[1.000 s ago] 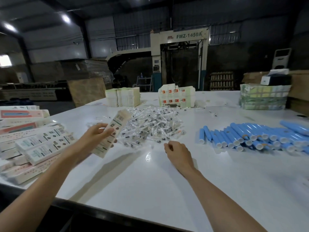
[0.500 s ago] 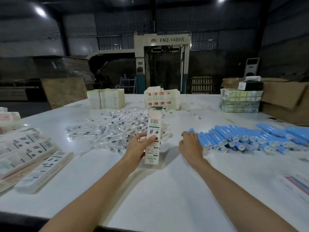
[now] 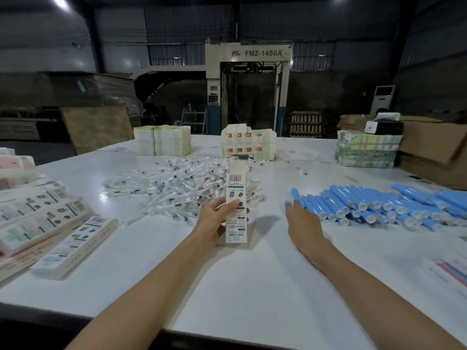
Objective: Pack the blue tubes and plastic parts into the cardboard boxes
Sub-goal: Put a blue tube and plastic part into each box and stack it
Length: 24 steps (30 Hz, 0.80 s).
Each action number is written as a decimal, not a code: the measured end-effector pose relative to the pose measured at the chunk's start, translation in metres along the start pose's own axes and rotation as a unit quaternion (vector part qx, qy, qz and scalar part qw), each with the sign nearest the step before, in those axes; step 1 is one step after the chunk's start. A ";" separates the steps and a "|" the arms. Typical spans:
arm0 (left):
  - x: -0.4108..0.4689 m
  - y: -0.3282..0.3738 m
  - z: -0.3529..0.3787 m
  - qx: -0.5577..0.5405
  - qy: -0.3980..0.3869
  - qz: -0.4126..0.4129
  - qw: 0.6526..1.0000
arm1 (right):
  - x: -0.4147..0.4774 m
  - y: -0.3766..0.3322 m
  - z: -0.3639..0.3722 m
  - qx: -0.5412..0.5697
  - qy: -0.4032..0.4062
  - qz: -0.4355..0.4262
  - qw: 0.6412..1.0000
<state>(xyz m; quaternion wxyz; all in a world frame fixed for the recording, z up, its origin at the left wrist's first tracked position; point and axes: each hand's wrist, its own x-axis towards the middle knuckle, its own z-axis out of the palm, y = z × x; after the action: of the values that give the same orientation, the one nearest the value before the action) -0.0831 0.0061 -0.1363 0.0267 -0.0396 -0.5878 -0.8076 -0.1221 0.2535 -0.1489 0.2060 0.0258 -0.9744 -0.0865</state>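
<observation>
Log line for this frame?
left hand: holds box upright | right hand: open, at blue tubes | plastic parts: loose pile behind box

The counter (image 3: 252, 286) is glossy white. At right lie sky-blue tubes (image 3: 379, 205) with white caps. The upright box (image 3: 236, 205) in the middle is white with a black barcode, a dark green band and dark print. The plastic parts (image 3: 182, 188) beyond it are clear with black tips. The far stack (image 3: 247, 145) carries orange-red squares; the carton (image 3: 434, 147) at far right is brown.
</observation>
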 end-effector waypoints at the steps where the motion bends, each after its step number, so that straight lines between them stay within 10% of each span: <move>1: -0.001 0.000 0.001 0.001 -0.001 -0.002 1.000 | -0.006 0.002 -0.004 -0.006 -0.007 0.007 1.000; 10: -0.016 0.009 0.005 0.010 -0.067 -0.003 0.998 | -0.018 0.007 -0.027 -0.034 -0.063 0.039 0.997; 15: -0.019 0.009 0.005 0.029 -0.094 -0.006 0.995 | -0.004 0.019 -0.038 0.252 -0.028 0.064 0.965; 24: -0.015 0.003 0.006 0.043 -0.141 -0.022 0.989 | 0.020 0.008 -0.151 0.787 0.090 0.007 0.610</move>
<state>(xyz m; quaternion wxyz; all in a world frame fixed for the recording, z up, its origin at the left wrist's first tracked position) -0.0676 0.0106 -0.1330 -0.0724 -0.1393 -0.6206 -0.7683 -0.0786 0.2354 -0.0034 0.1940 0.1787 -0.6439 0.7182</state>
